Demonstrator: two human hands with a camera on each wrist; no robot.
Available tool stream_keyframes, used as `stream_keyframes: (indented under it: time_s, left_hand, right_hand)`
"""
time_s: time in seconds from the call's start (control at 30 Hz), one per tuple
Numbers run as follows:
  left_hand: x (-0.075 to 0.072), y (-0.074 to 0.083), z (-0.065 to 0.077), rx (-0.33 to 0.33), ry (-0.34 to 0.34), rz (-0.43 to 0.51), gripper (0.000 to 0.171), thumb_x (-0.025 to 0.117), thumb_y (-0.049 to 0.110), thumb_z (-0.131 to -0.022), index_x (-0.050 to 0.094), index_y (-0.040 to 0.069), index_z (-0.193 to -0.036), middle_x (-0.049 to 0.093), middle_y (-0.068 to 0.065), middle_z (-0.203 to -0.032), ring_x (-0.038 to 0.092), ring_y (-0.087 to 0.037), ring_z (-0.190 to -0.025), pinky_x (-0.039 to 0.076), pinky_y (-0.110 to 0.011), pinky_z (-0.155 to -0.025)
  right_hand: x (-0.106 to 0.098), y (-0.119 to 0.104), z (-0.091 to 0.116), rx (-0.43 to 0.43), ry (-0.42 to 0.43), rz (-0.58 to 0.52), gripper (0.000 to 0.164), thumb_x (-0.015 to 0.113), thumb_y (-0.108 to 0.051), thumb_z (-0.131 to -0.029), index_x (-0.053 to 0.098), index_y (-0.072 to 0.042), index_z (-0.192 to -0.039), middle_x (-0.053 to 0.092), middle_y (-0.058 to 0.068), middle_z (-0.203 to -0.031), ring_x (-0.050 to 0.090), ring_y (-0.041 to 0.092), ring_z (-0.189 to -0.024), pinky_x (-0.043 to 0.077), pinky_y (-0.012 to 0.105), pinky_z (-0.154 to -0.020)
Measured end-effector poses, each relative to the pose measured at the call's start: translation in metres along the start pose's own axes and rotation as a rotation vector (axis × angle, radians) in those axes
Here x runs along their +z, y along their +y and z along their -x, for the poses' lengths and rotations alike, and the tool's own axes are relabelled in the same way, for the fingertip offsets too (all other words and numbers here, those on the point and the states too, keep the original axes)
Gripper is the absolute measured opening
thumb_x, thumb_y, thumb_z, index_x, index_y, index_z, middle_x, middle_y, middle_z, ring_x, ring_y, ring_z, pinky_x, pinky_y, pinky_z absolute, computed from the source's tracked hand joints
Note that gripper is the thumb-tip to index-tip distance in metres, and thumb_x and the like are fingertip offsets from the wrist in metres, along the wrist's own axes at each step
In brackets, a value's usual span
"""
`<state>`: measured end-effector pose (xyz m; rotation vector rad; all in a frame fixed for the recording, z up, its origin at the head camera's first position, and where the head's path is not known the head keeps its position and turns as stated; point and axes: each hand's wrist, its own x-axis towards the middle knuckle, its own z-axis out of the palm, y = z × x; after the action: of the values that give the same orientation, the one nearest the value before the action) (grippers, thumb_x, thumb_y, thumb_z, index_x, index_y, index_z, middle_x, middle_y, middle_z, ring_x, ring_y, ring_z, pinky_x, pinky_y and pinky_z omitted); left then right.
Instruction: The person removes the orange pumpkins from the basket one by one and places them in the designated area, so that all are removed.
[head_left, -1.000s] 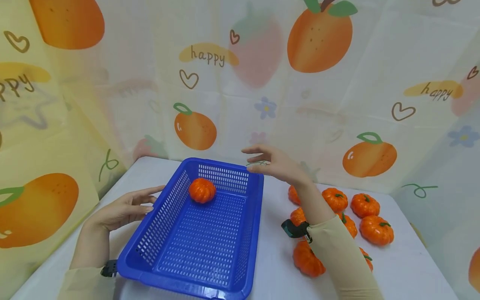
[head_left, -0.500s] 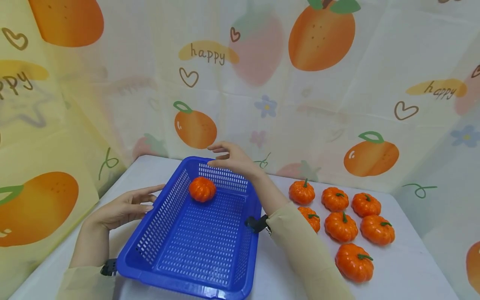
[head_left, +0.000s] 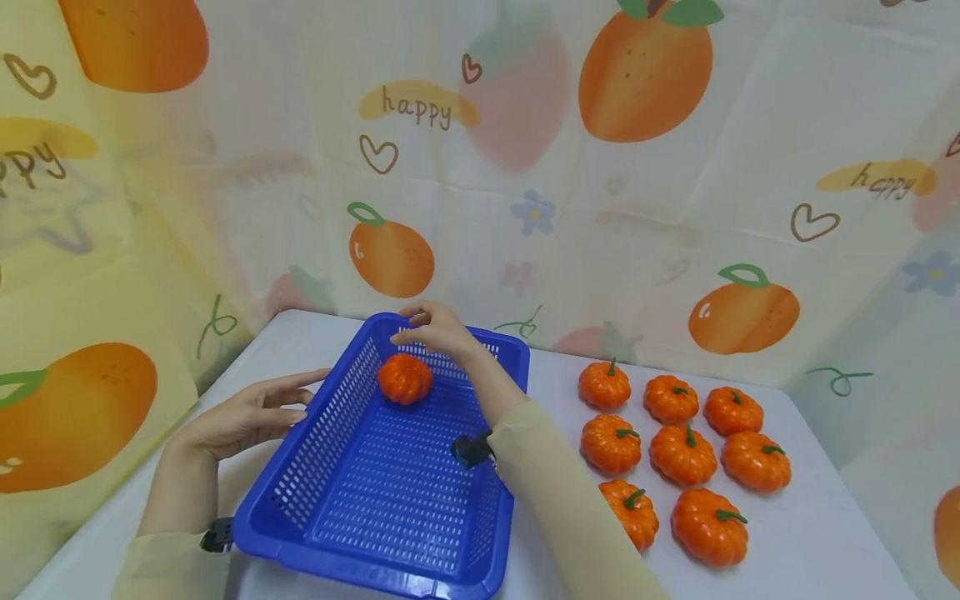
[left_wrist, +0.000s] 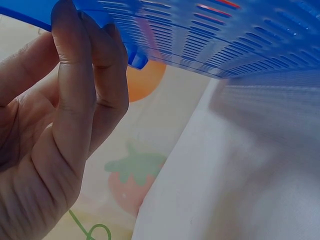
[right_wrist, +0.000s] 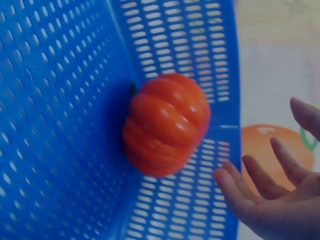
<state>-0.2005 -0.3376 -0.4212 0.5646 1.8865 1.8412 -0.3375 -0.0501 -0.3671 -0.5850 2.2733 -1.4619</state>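
A blue plastic basket (head_left: 408, 475) with slotted walls stands on the table. One small orange pumpkin (head_left: 405, 379) sits in its back left corner, lying on its side in the right wrist view. Just above that pumpkin is my right hand (head_left: 438, 333), fingers loosely bent and nothing held. The right wrist view shows the same hand apart from the pumpkin, fingers spread. Outside the basket's left wall, my left hand (head_left: 251, 417) has its fingertips right at the rim, fingers relaxed. From the left wrist, the fingertips (left_wrist: 67, 20) overlap the blue rim.
To the right of the basket, several orange pumpkins with green stems, such as a middle one (head_left: 682, 454), stand in rough rows on the white table (head_left: 817, 533). A fruit-printed curtain (head_left: 525, 108) hangs behind and along the sides. My right forearm crosses the basket's right rim.
My right hand has moved left and down, from the basket's back right corner to above the pumpkin inside. Pumpkins that the right arm covered now show. My left hand has stayed put.
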Motion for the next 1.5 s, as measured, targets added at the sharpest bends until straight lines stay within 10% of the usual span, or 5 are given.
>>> stream_keyframes:
  time_s: [0.8,1.23,1.5]
  left_hand:
    - [0.001,-0.002,0.001,-0.007,0.007,0.0,0.06,0.041,0.0,-0.101,0.019,0.006,-0.157,0.063,0.001,-0.114,0.068,-0.009,-0.097,0.059,-0.027,-0.089]
    - [0.002,-0.001,0.001,0.002,0.0,0.01,0.06,0.04,-0.001,-0.101,0.02,0.006,-0.157,0.064,0.001,-0.113,0.068,-0.009,-0.097,0.059,-0.027,-0.089]
    - [0.0,-0.001,0.001,-0.001,0.002,-0.003,0.059,0.04,0.0,-0.101,0.022,0.009,-0.157,0.064,0.0,-0.115,0.068,-0.009,-0.098,0.059,-0.029,-0.089]
  right_hand:
    - [0.011,0.026,0.001,-0.051,-0.398,0.393,0.076,0.079,-0.017,-0.079,0.044,-0.019,-0.146,0.045,0.009,-0.148,0.047,0.027,-0.132,0.046,0.043,-0.111]
    - [0.009,0.03,0.002,0.066,-0.398,0.327,0.075,0.081,-0.015,-0.077,0.043,-0.02,-0.142,0.044,0.01,-0.144,0.05,0.028,-0.123,0.053,0.05,-0.098]
    - [0.008,0.032,0.002,0.021,-0.346,0.328,0.072,0.083,-0.015,-0.073,0.047,-0.019,-0.136,0.053,0.009,-0.132,0.056,0.023,-0.111,0.057,0.033,-0.081]
